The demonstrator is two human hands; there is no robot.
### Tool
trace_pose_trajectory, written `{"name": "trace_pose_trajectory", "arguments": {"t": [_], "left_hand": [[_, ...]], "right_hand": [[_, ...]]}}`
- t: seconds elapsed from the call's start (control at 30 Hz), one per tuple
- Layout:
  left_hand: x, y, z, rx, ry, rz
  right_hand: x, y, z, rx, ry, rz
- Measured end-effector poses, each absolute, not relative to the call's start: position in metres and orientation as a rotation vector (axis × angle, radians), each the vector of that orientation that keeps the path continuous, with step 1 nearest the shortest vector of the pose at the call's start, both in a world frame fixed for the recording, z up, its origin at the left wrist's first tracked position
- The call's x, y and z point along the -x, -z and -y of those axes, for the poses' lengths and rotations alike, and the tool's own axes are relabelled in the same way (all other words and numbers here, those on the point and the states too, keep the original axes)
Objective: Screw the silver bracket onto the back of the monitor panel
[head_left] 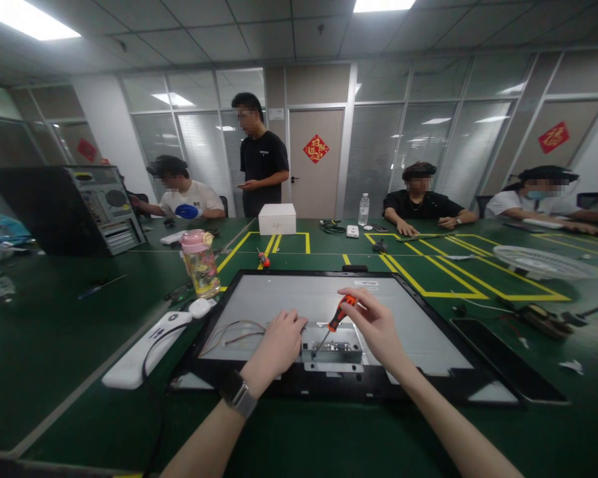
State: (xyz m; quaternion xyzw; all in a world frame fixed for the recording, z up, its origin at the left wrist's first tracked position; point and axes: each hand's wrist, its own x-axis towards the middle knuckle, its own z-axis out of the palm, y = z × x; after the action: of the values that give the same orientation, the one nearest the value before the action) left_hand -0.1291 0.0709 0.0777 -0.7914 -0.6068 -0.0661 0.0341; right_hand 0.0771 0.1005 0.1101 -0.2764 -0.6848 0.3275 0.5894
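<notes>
A flat monitor panel [418, 332] lies face down on the green table, its grey metal back up and a black frame around it. A small metal bracket [335, 352] sits near the panel's near edge. My right hand [373, 322] is closed on an orange-handled screwdriver [337, 317], whose tip points down-left onto the bracket. My left hand [279, 342], with a watch on the wrist, rests with curled fingers on the panel beside the bracket, next to thin loose wires [234, 330].
A pink-lidded bottle [199, 262] and a white power strip [144, 352] lie left of the panel. A computer case [74, 209] stands far left, a white box [277, 219] and fan grille [543, 261] farther back. Several people sit or stand across the table.
</notes>
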Motion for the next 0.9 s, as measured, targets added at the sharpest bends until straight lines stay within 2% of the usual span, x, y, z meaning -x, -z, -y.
{"name": "trace_pose_trajectory", "arguments": {"t": [0.17,0.37,0.73,0.9], "left_hand": [[0.13,-0.074,-0.073,2.43,0.199,1.859],[0.13,-0.074,-0.072,2.431,0.195,1.858],[0.129,-0.076,-0.072,2.425,0.211,1.858],[0.129,-0.078,-0.071,2.427,0.198,1.865]], "right_hand": [[-0.079,-0.113,-0.098,0.566,-0.942,1.608],[-0.077,-0.116,-0.097,0.547,-0.879,1.567],[-0.08,-0.106,-0.103,0.469,-1.221,1.566],[-0.077,-0.11,-0.101,0.436,-1.208,1.559]]}}
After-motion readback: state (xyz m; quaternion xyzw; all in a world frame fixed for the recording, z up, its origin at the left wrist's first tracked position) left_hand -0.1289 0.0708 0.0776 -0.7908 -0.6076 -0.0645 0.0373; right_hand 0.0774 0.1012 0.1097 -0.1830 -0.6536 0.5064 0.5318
